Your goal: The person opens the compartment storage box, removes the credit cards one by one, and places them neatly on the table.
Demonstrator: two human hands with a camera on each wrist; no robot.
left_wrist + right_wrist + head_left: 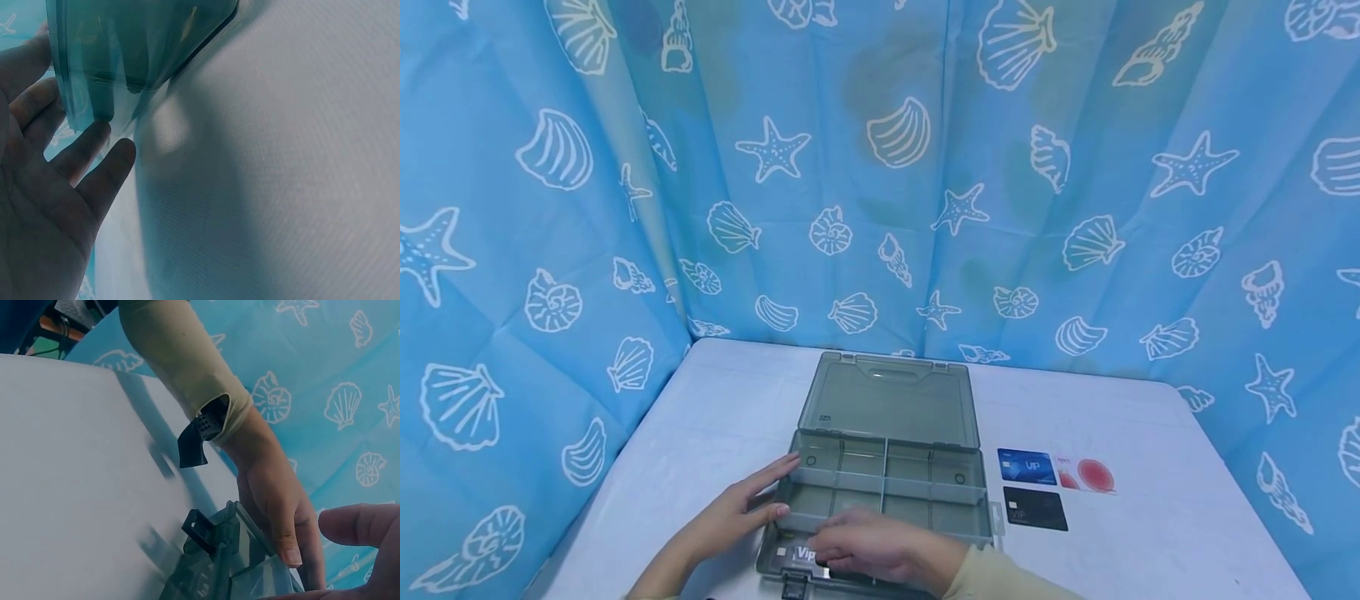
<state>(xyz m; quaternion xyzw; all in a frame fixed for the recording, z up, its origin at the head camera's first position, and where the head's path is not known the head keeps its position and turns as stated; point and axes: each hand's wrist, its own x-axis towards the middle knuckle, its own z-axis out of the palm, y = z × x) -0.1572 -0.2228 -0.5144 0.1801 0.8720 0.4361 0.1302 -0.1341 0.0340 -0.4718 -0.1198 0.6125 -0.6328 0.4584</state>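
A translucent grey-green compartment box (985, 510) lies open at the table's front centre, its lid (891, 400) tilted back. My left hand (748, 507) lies with straight fingers against the box's left wall; the left wrist view shows these fingers (94, 150) spread beside the box (125, 44). My right hand (880, 550) reaches palm down over the front compartments. Its fingertips rest at a silver card marked "Vip" (803, 553) in the front left compartment. In the right wrist view my thumb (356, 525) sticks out straight with nothing against it.
Three cards lie on the white table (1150, 542) right of the box: a blue one (1027, 467), a white one with a red disc (1086, 475), a black one (1035, 508). A blue seashell curtain (880, 208) closes in the back and sides. The box's front latch (199, 528) hangs open.
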